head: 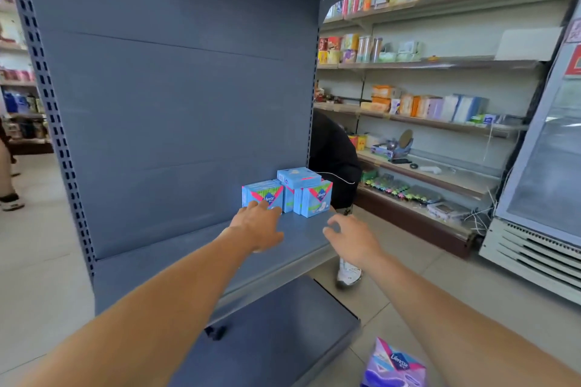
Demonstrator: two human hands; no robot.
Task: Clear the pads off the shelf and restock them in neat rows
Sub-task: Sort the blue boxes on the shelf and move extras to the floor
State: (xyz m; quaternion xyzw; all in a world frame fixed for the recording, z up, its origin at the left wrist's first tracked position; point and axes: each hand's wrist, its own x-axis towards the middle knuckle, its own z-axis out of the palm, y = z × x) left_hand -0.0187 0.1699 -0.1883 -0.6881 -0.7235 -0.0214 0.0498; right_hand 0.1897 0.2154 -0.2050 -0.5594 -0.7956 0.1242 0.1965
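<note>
On the grey shelf [195, 264] | your left hand [259, 223], fingers spread, touches blue pad packs [286, 193] | right hand [352, 236] loose, empty | step: likely clearing | next: grip a pack.

Both forearms are bare, with no sleeves, down to left hand [256, 225] and right hand [353, 239].

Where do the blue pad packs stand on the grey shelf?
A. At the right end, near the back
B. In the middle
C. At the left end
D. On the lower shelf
A: the blue packs are clustered at the right end of the shelf, against the back panel, with one pack lying on top; the left hand touches the leftmost pack.
</note>
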